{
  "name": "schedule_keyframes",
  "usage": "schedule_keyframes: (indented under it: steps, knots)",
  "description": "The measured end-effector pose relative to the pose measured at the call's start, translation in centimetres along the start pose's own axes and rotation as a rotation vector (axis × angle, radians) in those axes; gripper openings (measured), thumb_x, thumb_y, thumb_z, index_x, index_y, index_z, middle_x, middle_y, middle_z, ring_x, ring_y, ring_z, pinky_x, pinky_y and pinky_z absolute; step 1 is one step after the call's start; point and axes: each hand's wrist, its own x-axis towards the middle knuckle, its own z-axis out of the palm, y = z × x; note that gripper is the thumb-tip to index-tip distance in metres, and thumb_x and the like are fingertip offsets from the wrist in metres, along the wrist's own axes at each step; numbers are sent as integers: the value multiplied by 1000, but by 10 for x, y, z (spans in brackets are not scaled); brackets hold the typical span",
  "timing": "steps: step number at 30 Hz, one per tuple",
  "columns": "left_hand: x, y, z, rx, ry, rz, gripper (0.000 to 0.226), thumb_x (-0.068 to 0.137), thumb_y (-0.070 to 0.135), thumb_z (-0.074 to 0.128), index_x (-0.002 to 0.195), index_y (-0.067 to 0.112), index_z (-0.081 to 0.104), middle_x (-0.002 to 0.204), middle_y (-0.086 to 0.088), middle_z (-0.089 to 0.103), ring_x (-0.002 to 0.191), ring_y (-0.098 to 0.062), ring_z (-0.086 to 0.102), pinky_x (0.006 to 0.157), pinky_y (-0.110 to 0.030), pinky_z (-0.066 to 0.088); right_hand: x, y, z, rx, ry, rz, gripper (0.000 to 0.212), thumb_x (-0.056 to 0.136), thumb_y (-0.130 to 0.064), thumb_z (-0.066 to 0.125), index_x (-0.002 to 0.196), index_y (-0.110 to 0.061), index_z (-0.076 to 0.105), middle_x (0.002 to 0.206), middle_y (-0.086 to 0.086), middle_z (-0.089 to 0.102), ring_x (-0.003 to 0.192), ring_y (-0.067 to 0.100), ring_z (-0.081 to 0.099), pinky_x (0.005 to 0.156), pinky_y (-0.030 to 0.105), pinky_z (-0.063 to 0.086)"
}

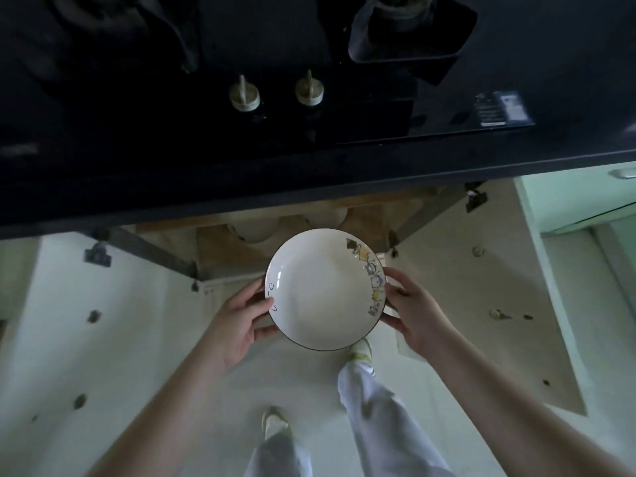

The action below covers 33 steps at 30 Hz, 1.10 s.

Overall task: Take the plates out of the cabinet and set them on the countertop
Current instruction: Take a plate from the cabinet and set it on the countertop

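My forearms fill the bottom of the view, and my left hand (237, 325) and right hand (416, 315) each have a grip clamped on opposite rims of the white plate (320, 290), held level in front of the open cabinet (220, 249). I'd say the trick now is keeping it flat while lifting up and over the dark desk (309, 187) edge (it overhangs right above). More plates (254, 232) sit inside. Open doors flank me; the room is straight up the middle.
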Motion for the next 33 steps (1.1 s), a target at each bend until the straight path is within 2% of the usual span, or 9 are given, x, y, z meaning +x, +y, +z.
schedule_keyframes:
  steps: [7, 9, 12, 16, 19, 24, 27, 30, 33]
  knots:
    - [-108, 25, -21, 30, -12, 90, 44, 94, 1, 58, 118, 35, 71, 115, -2, 72, 106, -21, 67, 80, -48, 60, -96, -12, 12, -20, -139, -62, 45, 99, 0, 45, 97, -34, 74, 86, 0, 75, 74, 9, 70, 62, 28, 58]
    - [-138, 37, -25, 30, -4, 131, 45, 94, 0, 58, 116, 37, 72, 110, -1, 73, 104, -20, 67, 78, -48, 60, -125, -20, 20, -14, -169, -93, 43, 99, -3, 47, 95, -36, 75, 88, 1, 76, 76, 10, 71, 62, 28, 57]
    - [-183, 59, -29, -10, -7, 183, 42, 96, 2, 55, 117, 34, 73, 116, -1, 72, 105, -21, 68, 77, -50, 61, -167, -38, 33, 6, -179, -153, 36, 99, -7, 50, 97, -33, 74, 92, 2, 76, 79, 12, 72, 62, 28, 58]
    - [-241, 91, -34, 1, -78, 228, 35, 97, 18, 51, 124, 32, 69, 126, -1, 70, 105, -18, 68, 90, -57, 55, -225, -55, 49, 16, -175, -248, 29, 99, -11, 51, 105, -29, 72, 96, 2, 76, 85, 15, 73, 63, 28, 59]
    - [-277, 109, -36, -26, -56, 289, 34, 102, 18, 46, 126, 27, 68, 124, -4, 70, 104, -20, 68, 84, -54, 58, -261, -67, 57, 19, -182, -300, 24, 98, -15, 54, 113, -27, 68, 100, 2, 76, 88, 16, 73, 64, 29, 59]
    - [-322, 130, -31, -38, -16, 381, 32, 103, 16, 47, 113, 28, 75, 110, -4, 75, 94, -21, 71, 74, -44, 61, -302, -94, 66, -12, -257, -389, 23, 97, -20, 56, 115, -26, 68, 94, 2, 77, 75, 15, 73, 64, 29, 59]
    - [-341, 137, -22, -62, 2, 417, 31, 102, 16, 48, 111, 27, 76, 105, -2, 76, 90, -19, 73, 69, -40, 61, -316, -106, 66, -22, -299, -444, 21, 96, -23, 57, 111, -30, 70, 102, 3, 76, 87, 21, 74, 72, 37, 59]
    - [-356, 140, -13, -139, 17, 434, 29, 101, 16, 51, 112, 23, 76, 99, -3, 76, 82, -19, 73, 65, -39, 60, -326, -118, 62, -14, -328, -467, 21, 95, -23, 58, 109, -32, 72, 103, -3, 76, 90, 16, 73, 70, 32, 57]
    - [-369, 140, 0, -151, 34, 464, 29, 100, 17, 51, 110, 25, 77, 98, -1, 75, 82, -16, 72, 64, -37, 60, -333, -130, 50, -22, -384, -471, 22, 96, -23, 57, 110, -31, 72, 105, -2, 76, 94, 18, 73, 74, 35, 56]
